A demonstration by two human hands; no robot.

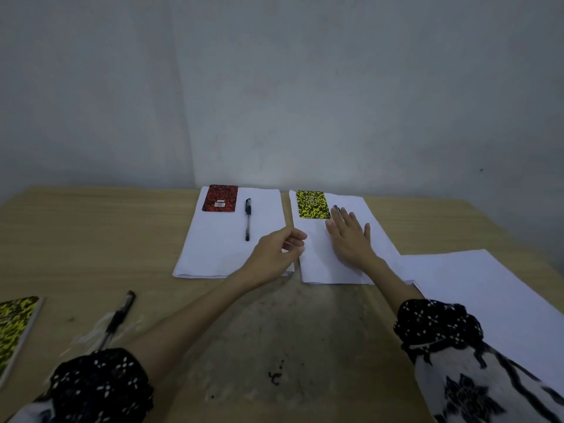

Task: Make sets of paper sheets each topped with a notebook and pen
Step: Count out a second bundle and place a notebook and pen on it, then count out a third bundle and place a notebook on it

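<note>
White paper stacks (pixel 341 261) lie side by side at the table's (pixel 122 239) far edge. Our right hand (pixel 348 236) lies flat, fingers straight, over a pen tip (pixel 335 207) beside the yellow notebook (pixel 312 204). Our left hand (pixel 280 251) hovers loosely curled, holding nothing. A spare pen (pixel 120 315) lies near left.

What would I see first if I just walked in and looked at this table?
Probably the two white paper stacks side by side at the far edge of the table. The left stack has a red notebook and a black pen; the right stack has a yellow notebook. The right hand lies flat there over a second pen, and the left hand hovers between the stacks.
</note>
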